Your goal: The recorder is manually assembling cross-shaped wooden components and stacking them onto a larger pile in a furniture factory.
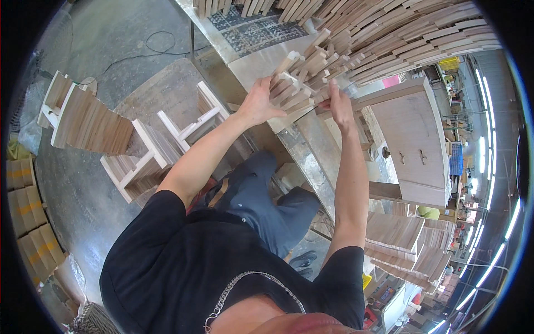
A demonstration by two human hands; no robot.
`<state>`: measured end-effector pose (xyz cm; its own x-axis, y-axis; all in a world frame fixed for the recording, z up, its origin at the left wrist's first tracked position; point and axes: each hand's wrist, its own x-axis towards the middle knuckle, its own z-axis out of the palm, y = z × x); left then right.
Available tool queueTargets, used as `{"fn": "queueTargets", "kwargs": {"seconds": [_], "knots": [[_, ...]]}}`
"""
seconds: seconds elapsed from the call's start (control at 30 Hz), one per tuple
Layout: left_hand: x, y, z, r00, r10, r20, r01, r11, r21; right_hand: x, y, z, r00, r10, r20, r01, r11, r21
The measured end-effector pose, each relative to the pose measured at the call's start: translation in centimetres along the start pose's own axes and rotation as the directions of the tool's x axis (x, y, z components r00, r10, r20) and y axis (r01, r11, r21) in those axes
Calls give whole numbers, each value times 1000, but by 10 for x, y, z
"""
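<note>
Left hand (258,103) and right hand (339,107) clamped on pale-brown squared wooden sticks (300,104), ends uneven, near table (253,69) edge; blue crate (456,159), contents unclear

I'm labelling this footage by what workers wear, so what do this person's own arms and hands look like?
Plain black fabric short sleeves cover the upper arms; both forearms are bare. The left hand and right hand are ungloved, with no watch or bracelet visible at either wrist.

Wooden strips (411,42) bar the far side; open air lies left of the table (303,153).
</note>
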<state>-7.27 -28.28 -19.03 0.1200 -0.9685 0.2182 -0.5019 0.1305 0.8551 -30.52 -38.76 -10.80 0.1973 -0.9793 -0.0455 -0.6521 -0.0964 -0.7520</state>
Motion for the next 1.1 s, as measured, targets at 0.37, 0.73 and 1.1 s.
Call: {"fn": "queueTargets", "kwargs": {"seconds": [0.37,0.73,1.1], "knots": [[1,1,24,988,-14,-156,28,995,91,-4,-13,14,991,75,-111,-79,996,-31],[-4,10,26,972,-25,-234,47,995,88,-112,-46,1,924,-237,-299,176,960,-217],[-37,-15,-51,952,279,-126,-198,875,441,-404,-7,-202,758,-433,-487,-17,734,-679]]}}
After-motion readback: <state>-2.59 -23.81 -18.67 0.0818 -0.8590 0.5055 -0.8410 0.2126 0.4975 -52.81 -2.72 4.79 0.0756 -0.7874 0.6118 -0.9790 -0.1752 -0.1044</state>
